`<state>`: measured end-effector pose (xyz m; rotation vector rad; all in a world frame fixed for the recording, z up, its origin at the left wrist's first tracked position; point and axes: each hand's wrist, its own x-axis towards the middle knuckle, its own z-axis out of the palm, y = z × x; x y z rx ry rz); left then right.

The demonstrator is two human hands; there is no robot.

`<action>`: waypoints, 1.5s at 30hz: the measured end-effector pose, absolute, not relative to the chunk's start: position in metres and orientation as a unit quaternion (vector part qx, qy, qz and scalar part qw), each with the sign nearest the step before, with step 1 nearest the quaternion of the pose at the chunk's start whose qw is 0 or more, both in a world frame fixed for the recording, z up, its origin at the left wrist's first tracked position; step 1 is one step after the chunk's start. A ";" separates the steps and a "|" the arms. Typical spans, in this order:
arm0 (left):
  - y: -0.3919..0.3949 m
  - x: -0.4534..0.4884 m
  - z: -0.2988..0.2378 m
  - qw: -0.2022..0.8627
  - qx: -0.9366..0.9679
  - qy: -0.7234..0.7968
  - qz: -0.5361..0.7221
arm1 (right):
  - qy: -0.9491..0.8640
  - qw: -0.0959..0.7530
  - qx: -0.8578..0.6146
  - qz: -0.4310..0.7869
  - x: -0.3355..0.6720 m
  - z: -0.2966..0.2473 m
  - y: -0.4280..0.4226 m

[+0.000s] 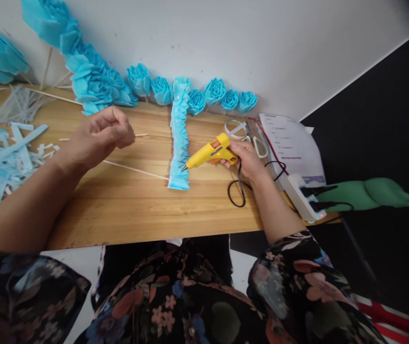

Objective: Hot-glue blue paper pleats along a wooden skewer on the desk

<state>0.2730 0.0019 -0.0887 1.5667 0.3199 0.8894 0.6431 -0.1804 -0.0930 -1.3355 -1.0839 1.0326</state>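
Note:
My right hand [249,160] grips a yellow glue gun [209,152], its nozzle touching the lower end of a long folded blue paper strip [179,138] that lies across the wooden table [136,205]. My left hand [99,136] hovers over the table with its fingers pinched together. A thin wooden stick [136,170] runs from under this hand to the strip's lower end; whether the fingers hold it is unclear. A second thin stick [140,135] pokes out beside the fingertips.
Blue paper roses [213,91] line the wall. Blue paper scraps [0,157] pile at the left. White-handled scissors [247,134], a printed sheet [290,143] and a white power strip [303,196] sit at the right, with the gun's black cord [236,191] looped by the edge.

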 end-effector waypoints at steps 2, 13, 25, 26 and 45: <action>0.000 0.273 -0.087 0.619 0.672 0.139 0.382 | -0.456 0.537 -0.562 0.433 0.643 -0.093 -0.180; -0.002 0.274 -0.082 0.640 0.662 0.105 0.377 | -0.449 0.533 -0.568 0.437 0.646 -0.096 -0.180; 0.006 0.274 -0.101 0.615 0.660 0.145 0.408 | -0.456 0.534 -0.561 0.439 0.646 -0.095 -0.180; 0.007 0.273 -0.103 0.608 0.662 0.162 0.406 | -0.455 0.534 -0.562 0.439 0.646 -0.095 -0.180; 0.000 0.270 -0.093 0.563 0.680 0.257 0.393 | -0.471 0.532 -0.555 0.432 0.647 -0.094 -0.180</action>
